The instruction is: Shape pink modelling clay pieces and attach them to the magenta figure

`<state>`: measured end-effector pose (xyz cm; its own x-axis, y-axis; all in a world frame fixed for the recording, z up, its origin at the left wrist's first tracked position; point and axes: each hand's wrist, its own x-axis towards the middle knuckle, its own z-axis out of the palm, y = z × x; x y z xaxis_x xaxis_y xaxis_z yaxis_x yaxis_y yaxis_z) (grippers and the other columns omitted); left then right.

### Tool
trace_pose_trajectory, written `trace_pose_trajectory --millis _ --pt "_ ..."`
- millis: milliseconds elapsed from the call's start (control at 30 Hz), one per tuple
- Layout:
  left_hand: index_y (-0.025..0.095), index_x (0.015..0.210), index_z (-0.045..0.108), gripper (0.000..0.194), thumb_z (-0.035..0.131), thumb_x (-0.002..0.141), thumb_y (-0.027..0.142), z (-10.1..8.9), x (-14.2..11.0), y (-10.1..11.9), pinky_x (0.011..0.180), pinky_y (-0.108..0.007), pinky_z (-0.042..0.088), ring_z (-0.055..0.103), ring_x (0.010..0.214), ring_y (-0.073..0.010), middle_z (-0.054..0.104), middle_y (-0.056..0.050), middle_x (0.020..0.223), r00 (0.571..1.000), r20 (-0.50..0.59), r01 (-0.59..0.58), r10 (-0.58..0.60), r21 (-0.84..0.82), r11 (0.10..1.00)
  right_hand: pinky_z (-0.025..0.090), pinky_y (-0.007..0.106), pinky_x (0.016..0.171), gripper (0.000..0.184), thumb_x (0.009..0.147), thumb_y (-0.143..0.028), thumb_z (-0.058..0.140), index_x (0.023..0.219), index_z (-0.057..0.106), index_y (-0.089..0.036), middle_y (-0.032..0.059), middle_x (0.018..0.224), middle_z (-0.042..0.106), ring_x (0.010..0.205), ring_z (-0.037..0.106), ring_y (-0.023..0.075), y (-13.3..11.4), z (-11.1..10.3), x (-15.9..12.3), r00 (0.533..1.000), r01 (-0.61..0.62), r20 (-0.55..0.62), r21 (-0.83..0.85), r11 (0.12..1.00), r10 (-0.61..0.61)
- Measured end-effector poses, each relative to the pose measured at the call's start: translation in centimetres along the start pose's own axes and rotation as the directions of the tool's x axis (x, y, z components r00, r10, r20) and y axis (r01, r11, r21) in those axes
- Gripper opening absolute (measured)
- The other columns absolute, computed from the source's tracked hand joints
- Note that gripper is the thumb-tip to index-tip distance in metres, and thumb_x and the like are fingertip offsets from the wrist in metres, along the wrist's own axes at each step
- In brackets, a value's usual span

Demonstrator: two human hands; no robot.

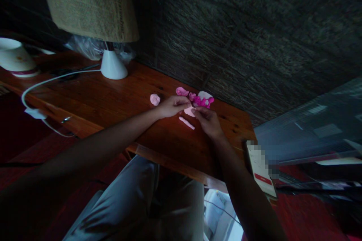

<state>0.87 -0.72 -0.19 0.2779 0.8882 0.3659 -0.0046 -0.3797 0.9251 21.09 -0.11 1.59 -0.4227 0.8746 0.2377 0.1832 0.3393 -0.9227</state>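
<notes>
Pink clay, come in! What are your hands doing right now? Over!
Left hand and right hand pinch one pale pink clay piece. Rolled pink strip lies beside them on wooden table. Pink ball apart, left. Nothing blocking.

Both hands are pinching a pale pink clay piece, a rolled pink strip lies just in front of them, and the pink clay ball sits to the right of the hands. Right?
Not quite. In the head view the pink clay ball sits to the left of the hands, beyond the left hand. The rest holds: left hand and right hand pinch the pale pink clay piece, with the rolled pink strip just in front.

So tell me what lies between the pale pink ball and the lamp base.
Only bare wooden table between the pale pink ball and lamp base, per the head view.
</notes>
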Motion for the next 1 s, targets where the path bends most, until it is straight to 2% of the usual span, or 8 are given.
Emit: trace_pose_trajectory --millis 133,333,433,633,767,867,1000 --pt "0.014 0.093 0.072 0.020 0.068 0.091 0.033 0.10 -0.07 -0.14 0.062 -0.023 0.046 0.059 0.065 -0.0102 0.070 -0.003 0.081 0.999 -0.011 0.036 -0.036 0.007 0.999 0.053 0.037 0.082 0.033 0.077 -0.058 0.077 0.080 0.078 -0.025 0.0020 0.083 0.077 0.078 0.068 0.0208 -0.12 -0.11 0.02 1.000 -0.002 -0.009 -0.019 1.000 0.002" --pt "0.013 0.094 0.075 0.021 0.068 0.092 0.033 0.01 -0.09 0.08 0.067 -0.026 0.050 0.062 0.068 -0.0118 0.073 -0.005 0.083 0.998 -0.053 0.034 -0.031 0.065 0.997 0.053 0.039 0.089 0.031 0.075 -0.054 0.080 0.089 0.081 -0.027 0.0019 0.094 0.080 0.089 0.071 0.0228 -0.22 -0.14 0.05 0.999 -0.028 -0.014 0.059 0.998 0.029" --pt "0.013 0.097 0.076 0.024 0.069 0.090 0.035 0.00 -0.19 0.08 0.068 -0.027 0.050 0.065 0.071 -0.0132 0.075 -0.005 0.086 0.998 -0.029 0.061 -0.058 0.080 0.995 0.053 0.040 0.090 0.030 0.073 -0.052 0.082 0.087 0.082 -0.026 0.0020 0.093 0.081 0.087 0.072 0.0227 0.01 -0.30 0.08 0.998 -0.056 -0.006 0.048 0.997 0.056" --pt "0.012 0.088 0.075 0.029 0.071 0.089 0.040 -0.05 -0.34 0.04 0.061 -0.024 0.045 0.060 0.063 -0.0113 0.069 -0.001 0.072 0.998 -0.004 0.058 -0.058 0.123 0.991 0.053 0.037 0.086 0.031 0.072 -0.053 0.083 0.087 0.082 -0.025 0.0023 0.091 0.081 0.085 0.071 0.0220 0.01 -0.39 0.05 0.998 -0.043 -0.039 0.061 0.997 0.046" --pt "0.013 0.089 0.073 0.029 0.069 0.092 0.041 -0.18 -0.18 0.19 0.065 -0.024 0.046 0.061 0.068 -0.0120 0.069 -0.002 0.075 0.999 -0.020 0.042 -0.040 0.102 0.994 0.052 0.034 0.081 0.032 0.074 -0.054 0.081 0.085 0.082 -0.025 0.0012 0.087 0.079 0.080 0.068 0.0196 -0.27 -0.38 0.01 0.999 -0.039 0.020 0.061 0.997 0.038" --pt "0.013 0.087 0.072 0.030 0.069 0.092 0.042 -0.16 -0.14 0.37 0.061 -0.022 0.043 0.057 0.063 -0.0102 0.065 0.000 0.070 0.998 -0.029 0.066 -0.064 0.074 0.995 0.050 0.033 0.075 0.033 0.075 -0.057 0.080 0.078 0.080 -0.024 0.0006 0.075 0.074 0.071 0.063 0.0172 -0.15 -0.48 0.12 0.999 -0.019 0.042 0.033 0.999 0.017" --pt "0.012 0.083 0.070 0.029 0.069 0.092 0.040 0.10 -0.21 0.63 0.055 -0.020 0.035 0.048 0.054 -0.0067 0.057 0.004 0.062 0.991 -0.036 0.130 -0.129 0.017 0.991 0.048 0.031 0.070 0.034 0.074 -0.058 0.080 0.075 0.078 -0.024 0.0003 0.070 0.071 0.068 0.060 0.0162 0.24 -0.63 0.33 1.000 -0.020 0.001 0.013 1.000 0.020"
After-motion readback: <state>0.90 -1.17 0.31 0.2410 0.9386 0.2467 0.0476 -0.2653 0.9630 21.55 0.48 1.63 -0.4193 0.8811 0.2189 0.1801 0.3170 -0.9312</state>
